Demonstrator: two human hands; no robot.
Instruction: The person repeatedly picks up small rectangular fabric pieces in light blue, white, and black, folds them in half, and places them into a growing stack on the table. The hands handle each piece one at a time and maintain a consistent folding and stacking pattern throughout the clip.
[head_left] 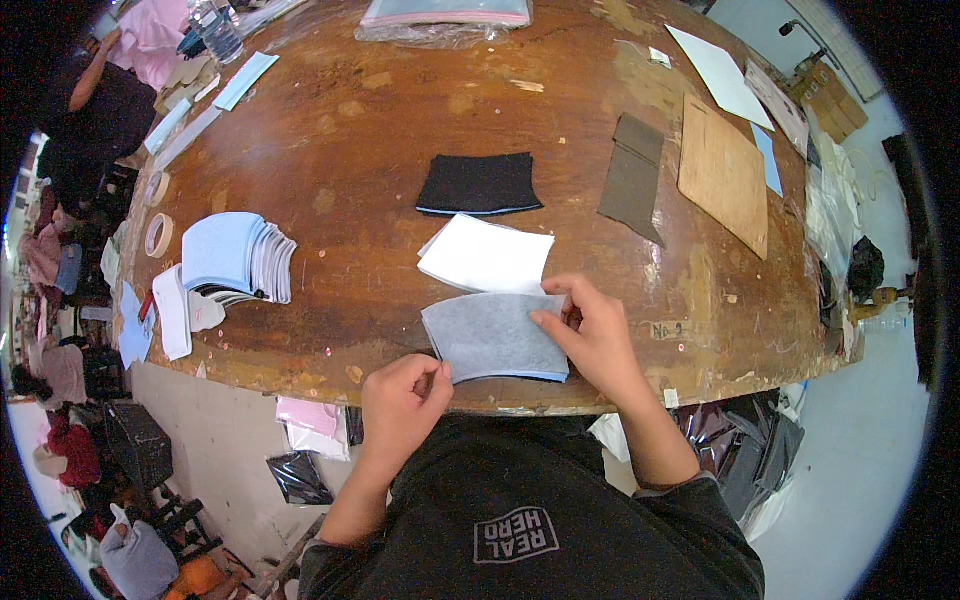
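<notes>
A stack of curved grey-blue fabric pieces (495,335) lies at the table's near edge, with a light blue layer showing along its lower side. My left hand (405,395) is closed at the stack's lower left corner, fingertips pinched at its edge. At the upper right corner my right hand (590,325) has its thumb on the top piece and its forefinger bent at the corner, closed on the fabric. Just beyond lies a fanned stack of white pieces (487,252), partly covered by the grey-blue one. Farther off is a stack of black fabric pieces (478,183).
To the left stand a thick pile of light blue pieces (222,252), white strips (173,312) and a tape roll (158,236). On the right lie a brown fabric piece (635,175) and a tan board (725,175). Plastic-wrapped sheets (445,18) rest at the far edge.
</notes>
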